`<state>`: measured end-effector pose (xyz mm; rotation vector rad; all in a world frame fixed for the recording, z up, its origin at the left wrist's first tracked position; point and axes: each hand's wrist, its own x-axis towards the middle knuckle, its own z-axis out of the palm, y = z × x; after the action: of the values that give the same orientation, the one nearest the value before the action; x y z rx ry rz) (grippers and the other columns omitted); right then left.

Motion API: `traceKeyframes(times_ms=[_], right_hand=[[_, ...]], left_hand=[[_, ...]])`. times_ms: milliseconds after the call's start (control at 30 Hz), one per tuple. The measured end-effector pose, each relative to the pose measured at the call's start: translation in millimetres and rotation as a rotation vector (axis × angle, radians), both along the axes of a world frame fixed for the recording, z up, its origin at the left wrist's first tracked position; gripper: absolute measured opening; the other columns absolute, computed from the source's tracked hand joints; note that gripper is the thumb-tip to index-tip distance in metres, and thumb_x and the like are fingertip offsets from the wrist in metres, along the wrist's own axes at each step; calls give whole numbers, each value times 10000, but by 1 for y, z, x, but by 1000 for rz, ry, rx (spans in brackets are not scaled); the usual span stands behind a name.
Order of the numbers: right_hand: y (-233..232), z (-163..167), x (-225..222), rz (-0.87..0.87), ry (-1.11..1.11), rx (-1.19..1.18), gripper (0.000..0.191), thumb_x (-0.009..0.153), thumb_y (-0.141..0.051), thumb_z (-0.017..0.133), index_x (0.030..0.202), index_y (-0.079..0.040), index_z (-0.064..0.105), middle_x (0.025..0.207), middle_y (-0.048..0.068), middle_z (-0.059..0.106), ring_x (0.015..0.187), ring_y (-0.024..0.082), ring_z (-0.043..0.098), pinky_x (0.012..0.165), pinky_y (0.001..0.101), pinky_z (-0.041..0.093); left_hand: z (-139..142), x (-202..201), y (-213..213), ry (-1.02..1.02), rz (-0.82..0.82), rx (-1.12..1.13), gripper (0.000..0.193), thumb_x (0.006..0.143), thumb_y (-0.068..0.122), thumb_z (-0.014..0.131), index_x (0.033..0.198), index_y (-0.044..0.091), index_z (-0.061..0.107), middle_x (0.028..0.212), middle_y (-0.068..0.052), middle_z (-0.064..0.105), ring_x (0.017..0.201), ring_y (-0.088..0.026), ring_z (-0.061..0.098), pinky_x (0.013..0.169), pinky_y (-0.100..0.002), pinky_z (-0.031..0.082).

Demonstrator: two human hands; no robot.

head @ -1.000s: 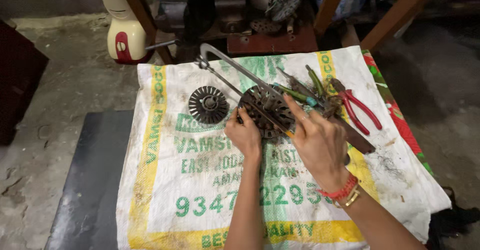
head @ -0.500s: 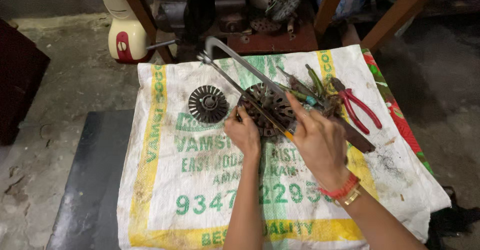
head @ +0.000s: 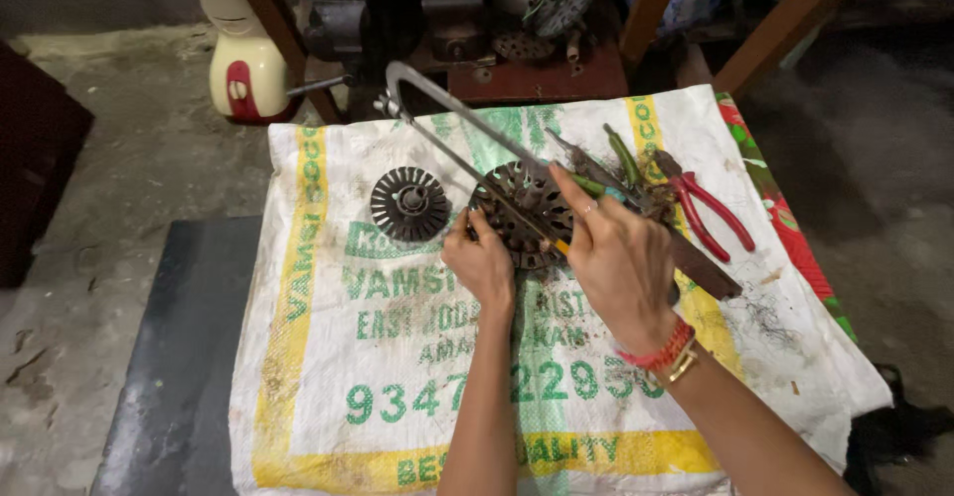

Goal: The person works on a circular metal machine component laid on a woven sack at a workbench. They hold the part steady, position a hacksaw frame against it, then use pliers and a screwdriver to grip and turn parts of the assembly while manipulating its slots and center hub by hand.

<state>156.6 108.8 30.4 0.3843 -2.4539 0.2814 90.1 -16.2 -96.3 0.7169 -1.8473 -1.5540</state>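
In the head view, a round, rusty motor core (head: pixel 527 213) is seen lying on a white woven sack (head: pixel 417 377) printed in green and yellow, at about the middle of the sack's far half. The left hand (head: pixel 484 262) is set against the near left edge of the core, its fingers curled onto the rim, apparently so that the part is kept from sliding. The right hand (head: pixel 621 257) is clenched around the handle of a hacksaw (head: pixel 467 133), with the forefinger laid out along the frame, seemingly for guidance. The blade is laid slantwise across the top of the core, and the frame runs away to the far left.

1 dark finned disc (head: pixel 409 203) lies just left of the core, apart from it. On the right, red-handled pliers (head: pixel 706 208) and a green-handled tool (head: pixel 624 158) are kept close by, within reach. A cream and red appliance (head: pixel 243 64) stands on the floor beyond the sack, at the far left.
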Motion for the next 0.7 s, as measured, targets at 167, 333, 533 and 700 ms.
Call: traceKeyframes(times_ms=[167,333,533,700], right_hand=[[-8,-8,-20,28,-20,14,619,916,-48,663,1490,-262,570,719,73,667,443,174,529,437,348,454],[16,-11,2,16,-128,-24,621,930,-26,638,1502,-251,550,684,67,661,428,182,537,405,337,456],[18,-12,13,33,-9,-35,643,903,-20,644,1490,-276,585,674,84,637,454,173,530,457,350,463],[2,-7,0,47,-9,-71,547,949,-73,678,1457,-262,604,703,72,667,421,161,528,403,339,440]], left_hand=[[3,1,-3,-32,3,-26,417,956,270,619,1186,-61,725,1080,-303,732,950,-386,720,902,-445,534],[7,3,0,-144,-40,96,433,934,283,620,1217,-35,698,1004,-283,734,794,-365,696,755,-466,550],[5,3,0,18,35,-77,410,953,265,640,1190,-57,727,963,-292,740,746,-293,682,765,-450,549],[3,4,2,-54,5,56,414,937,280,623,1179,-41,723,903,-273,748,724,-333,698,732,-450,540]])
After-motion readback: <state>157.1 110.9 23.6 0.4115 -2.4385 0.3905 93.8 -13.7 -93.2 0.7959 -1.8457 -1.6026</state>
